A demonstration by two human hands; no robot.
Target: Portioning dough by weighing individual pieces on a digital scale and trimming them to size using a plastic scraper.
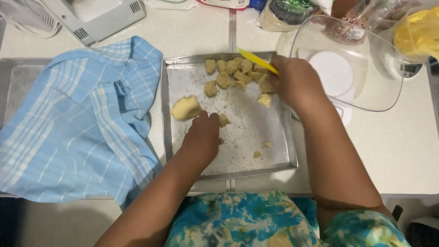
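Most dough pieces (233, 68) sit cut at tray (228, 174) top; left hand (201, 137) pinches one lump (185, 108), right hand (292, 82) grips yellow scraper (256, 60)

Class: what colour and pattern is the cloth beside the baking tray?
Light blue cloth with white checked stripes, head view.

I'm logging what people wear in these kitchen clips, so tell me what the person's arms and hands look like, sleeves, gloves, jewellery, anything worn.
Both arms are bare from hand to upper arm. The left hand and right hand wear no gloves, and no rings, watch or bracelets show. Short sleeves appear only near the shoulders, part of a tie-dye top in blue, teal, white and yellow.
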